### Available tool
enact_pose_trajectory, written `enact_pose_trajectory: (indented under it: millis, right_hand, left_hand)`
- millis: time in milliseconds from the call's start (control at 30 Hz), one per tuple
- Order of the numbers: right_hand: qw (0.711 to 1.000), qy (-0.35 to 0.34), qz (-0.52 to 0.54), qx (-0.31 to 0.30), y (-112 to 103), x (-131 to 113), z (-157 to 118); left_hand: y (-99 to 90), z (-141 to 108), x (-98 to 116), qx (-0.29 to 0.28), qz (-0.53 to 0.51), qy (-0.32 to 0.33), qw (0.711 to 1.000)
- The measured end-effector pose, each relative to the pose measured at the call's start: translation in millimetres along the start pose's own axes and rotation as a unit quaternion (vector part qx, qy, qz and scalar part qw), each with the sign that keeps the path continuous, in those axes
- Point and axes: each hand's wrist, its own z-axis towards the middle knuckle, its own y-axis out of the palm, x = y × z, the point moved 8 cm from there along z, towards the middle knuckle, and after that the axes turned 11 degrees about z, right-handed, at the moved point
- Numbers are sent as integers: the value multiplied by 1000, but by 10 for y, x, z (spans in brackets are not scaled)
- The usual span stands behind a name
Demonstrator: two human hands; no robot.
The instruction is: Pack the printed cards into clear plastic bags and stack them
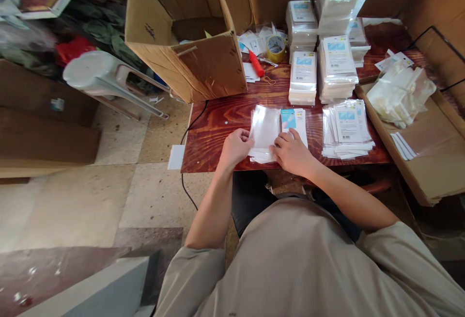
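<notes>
Glossy red-brown wooden table (pixel 214 118): near its front edge, clear plastic sleeves (pixel 265 125), blue-and-white cards (pixel 300 122) and 1 loose pile of packets (pixel 348 125); behind, taller packet stacks (pixel 338 67); right, 1 cardboard tray (pixel 438 174).

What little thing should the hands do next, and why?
Perhaps the right hand should slide a card from the printed cards toward the clear sleeves: its fingers lie over the cards, and the left hand is at the sleeves' edge.
</notes>
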Motion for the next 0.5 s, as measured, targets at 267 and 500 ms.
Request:
enact_pose_trajectory:
  millis: [267,500]
  right_hand:
    - [1000,9,1,-3,6,-16,3]
    - [1000,4,8,16,-11,9,-30]
  left_hand:
    - [-116,-40,137,28,104,0,994]
    - [-58,9,182,22,155,13,988]
